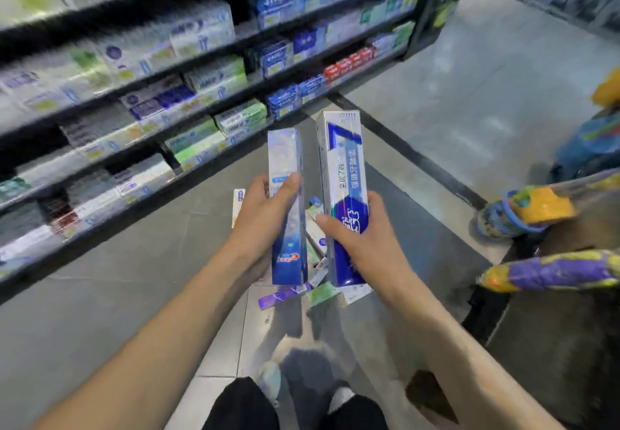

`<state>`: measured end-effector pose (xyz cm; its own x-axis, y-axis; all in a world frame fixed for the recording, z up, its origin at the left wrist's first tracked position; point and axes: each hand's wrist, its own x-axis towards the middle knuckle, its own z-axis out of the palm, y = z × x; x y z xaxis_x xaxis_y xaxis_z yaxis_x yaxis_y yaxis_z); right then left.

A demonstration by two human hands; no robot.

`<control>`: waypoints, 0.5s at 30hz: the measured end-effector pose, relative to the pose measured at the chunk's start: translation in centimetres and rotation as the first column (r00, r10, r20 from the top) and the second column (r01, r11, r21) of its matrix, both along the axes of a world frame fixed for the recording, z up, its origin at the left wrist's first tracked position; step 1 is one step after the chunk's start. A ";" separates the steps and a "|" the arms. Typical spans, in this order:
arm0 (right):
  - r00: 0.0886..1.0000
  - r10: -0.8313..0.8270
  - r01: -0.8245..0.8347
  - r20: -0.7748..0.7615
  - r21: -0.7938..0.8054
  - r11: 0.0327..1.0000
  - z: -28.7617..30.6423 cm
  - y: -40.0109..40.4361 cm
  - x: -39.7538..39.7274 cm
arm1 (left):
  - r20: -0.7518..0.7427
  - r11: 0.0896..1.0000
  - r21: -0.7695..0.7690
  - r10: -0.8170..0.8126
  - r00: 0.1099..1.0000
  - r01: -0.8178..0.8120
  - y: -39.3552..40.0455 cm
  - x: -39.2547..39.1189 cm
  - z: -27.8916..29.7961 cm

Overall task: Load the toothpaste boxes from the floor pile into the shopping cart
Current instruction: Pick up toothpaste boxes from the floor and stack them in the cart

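Mid-task: left hand [265,208] and right hand [355,231] each grip one toothpaste box [287,208] at frame centre, above the floor pile [315,292]; shopping cart [550,272] at right, contents unseen.

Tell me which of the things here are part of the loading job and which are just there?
Part of the job:
- left hand, its grip on a silver-blue toothpaste box
- right hand, its grip on a white-and-blue toothpaste box
- floor pile of more boxes
- shopping cart at the right edge

Just there:
- stocked shelves
- floor
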<state>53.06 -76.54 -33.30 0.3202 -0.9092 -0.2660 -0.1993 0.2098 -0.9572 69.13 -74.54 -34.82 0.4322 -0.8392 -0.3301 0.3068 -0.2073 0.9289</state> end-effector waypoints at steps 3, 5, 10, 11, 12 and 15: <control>0.999 0.021 -0.022 0.049 0.019 1.000 8.8 1.1 1.0 | -0.026 0.997 -0.034 0.074 0.997 -0.075 1.5 0.0 8.8; 0.996 0.023 -0.026 0.088 0.042 0.999 13.9 2.1 1.6 | -0.019 0.992 -0.051 0.118 0.993 -0.118 2.7 0.0 13.8; 0.990 0.056 -0.062 0.130 0.048 0.997 23.7 5.2 3.2 | -0.081 0.983 -0.093 0.152 0.985 -0.159 6.7 1.6 23.9; 0.991 0.045 -0.051 0.130 0.047 0.998 25.1 5.9 3.7 | -0.086 0.982 -0.102 0.151 0.985 -0.159 7.7 2.4 25.3; 0.991 0.038 -0.043 0.129 0.043 0.998 26.3 6.5 4.4 | -0.099 0.979 -0.119 0.157 0.983 -0.168 8.6 3.4 26.7; 0.991 0.077 -0.078 0.114 0.007 0.997 29.5 7.9 6.5 | -0.179 0.951 -0.153 0.241 0.954 -0.269 11.2 6.3 29.8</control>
